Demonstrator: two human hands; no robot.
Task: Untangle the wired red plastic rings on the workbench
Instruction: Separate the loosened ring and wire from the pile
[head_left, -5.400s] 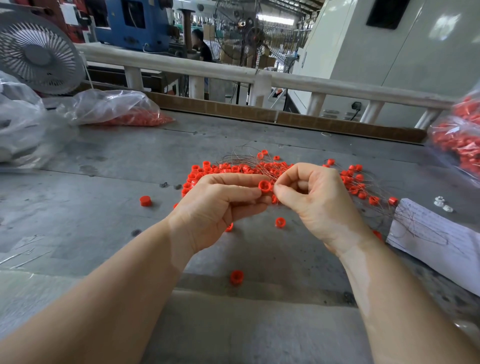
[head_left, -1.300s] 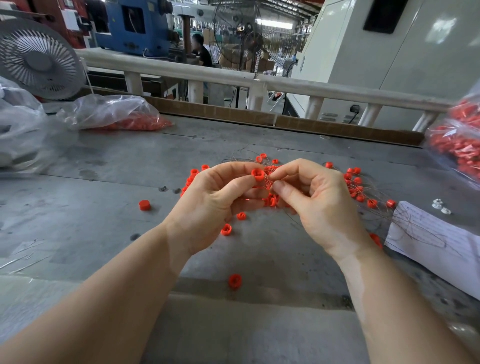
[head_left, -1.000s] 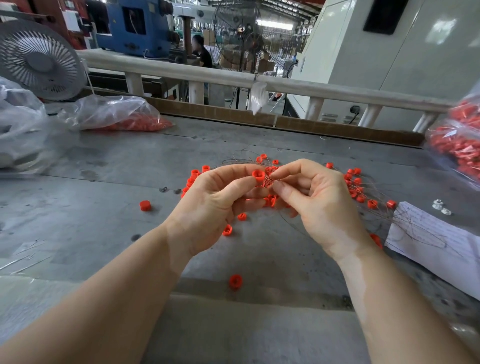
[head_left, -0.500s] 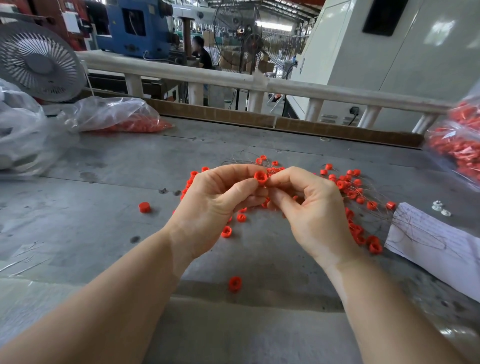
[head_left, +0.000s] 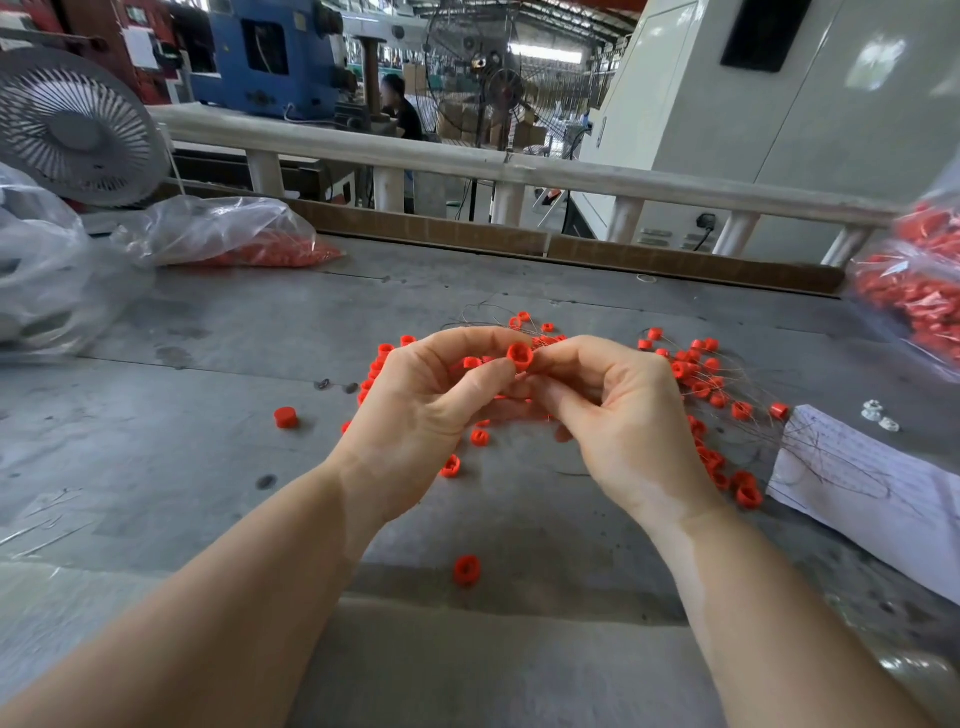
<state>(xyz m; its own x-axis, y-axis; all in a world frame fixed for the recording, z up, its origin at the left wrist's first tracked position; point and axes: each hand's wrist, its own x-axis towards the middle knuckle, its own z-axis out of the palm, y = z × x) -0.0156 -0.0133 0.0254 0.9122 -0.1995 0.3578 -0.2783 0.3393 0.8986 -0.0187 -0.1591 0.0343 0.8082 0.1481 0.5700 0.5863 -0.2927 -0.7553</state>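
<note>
A tangle of thin wires strung with small red plastic rings (head_left: 698, 374) lies on the grey workbench (head_left: 208, 467), partly hidden behind my hands. My left hand (head_left: 421, 415) pinches one red ring (head_left: 519, 357) between thumb and forefinger, held above the pile. My right hand (head_left: 618, 415) meets it fingertip to fingertip, its curled fingers pinching the wire beside that ring. Loose red rings lie on the bench: one at the left (head_left: 284, 417), one near me (head_left: 466, 570), a few under my left hand (head_left: 451, 466).
Clear plastic bags of red rings sit at the back left (head_left: 228, 239) and the right edge (head_left: 919, 291). A white paper (head_left: 872, 483) lies at the right, with small white parts (head_left: 878, 415) beyond it. A fan (head_left: 72, 130) stands at the far left behind a railing.
My hands have kept the same ring pinched between them. My right hand has drawn closer to the left, and more wired rings now show spread to the right of my right wrist.
</note>
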